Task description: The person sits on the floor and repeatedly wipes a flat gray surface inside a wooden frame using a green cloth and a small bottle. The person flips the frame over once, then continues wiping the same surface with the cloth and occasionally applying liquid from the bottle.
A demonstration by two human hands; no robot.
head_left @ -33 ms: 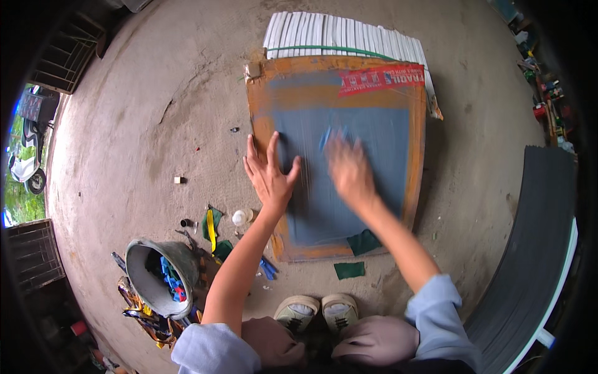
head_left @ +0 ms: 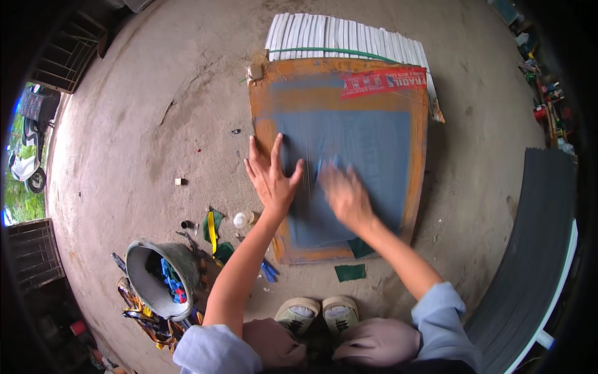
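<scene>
Left hand: my left hand (head_left: pixel 271 176) lay flat and open, fingers spread, palm down on the left part of the blue-grey sheet (head_left: pixel 349 174), just inside the board's left edge, a little left of the frame's centre. It grasped nothing.
Right hand: my right hand (head_left: pixel 346 194) was on the same sheet, just to the right of the left one, near the centre of the frame. It was blurred, so I cannot tell whether its fingers were spread or curled; I saw nothing held in it.
Sheet: the blue-grey sheet lay flat on the orange-brown board (head_left: pixel 339 93), covering most of its middle and lower part, in the centre and upper centre of the frame.
Board: it rested on the concrete floor (head_left: pixel 156 112), with a red strip (head_left: pixel 383 81) across its upper right corner.
White slats: a stack of white ribbed pieces (head_left: pixel 349 36) lay at the top of the frame, tucked under the board's far edge, with a green cord (head_left: pixel 330 51) across it.
Green scraps: one dark green piece (head_left: pixel 350 272) lay on the floor just below the board's lower edge.
Bucket: a grey metal bucket (head_left: pixel 156 280) with coloured bits inside stood at the lower left.
Shoes: my pale shoes (head_left: pixel 317 315) showed at the bottom centre, just below the board.
Dark panel: a long dark panel (head_left: pixel 536 249) ran along the right edge of the frame.
</scene>
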